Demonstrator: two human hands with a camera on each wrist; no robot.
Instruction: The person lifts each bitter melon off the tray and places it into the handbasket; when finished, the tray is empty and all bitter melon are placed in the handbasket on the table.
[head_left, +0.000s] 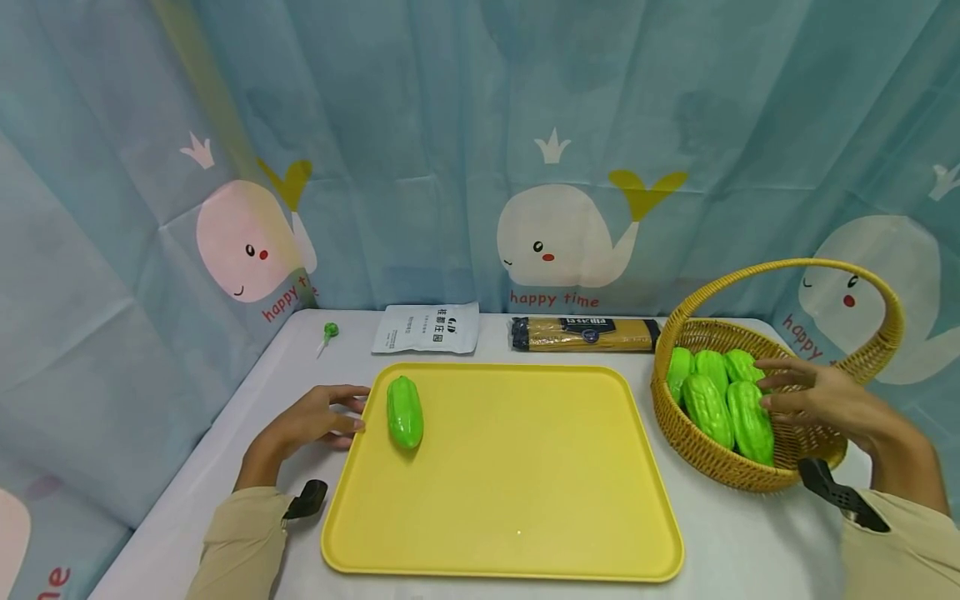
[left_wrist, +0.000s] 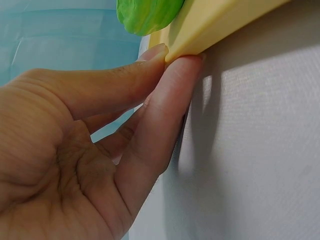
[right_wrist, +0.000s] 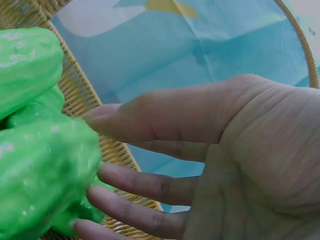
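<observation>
A yellow tray (head_left: 510, 467) lies in the middle of the white table, with one green bitter gourd (head_left: 405, 412) on its left part. My left hand (head_left: 358, 412) lies at the tray's left rim. In the left wrist view the thumb and forefinger of this hand (left_wrist: 172, 57) pinch the rim (left_wrist: 220, 20), just below the gourd (left_wrist: 147, 12). At the right a wicker basket (head_left: 720, 475) holds several more green gourds (head_left: 731, 404). My right hand (head_left: 768, 387) reaches in with straight, spread fingers. Its fingertips (right_wrist: 95, 190) touch a gourd (right_wrist: 45, 175).
Along the back of the table lie a white pouch (head_left: 427, 327), a dark-ended spaghetti packet (head_left: 585, 333) and a small green lollipop (head_left: 327, 333). A whale-print curtain hangs close behind. The basket's tall handle (head_left: 885, 308) arches over my right hand.
</observation>
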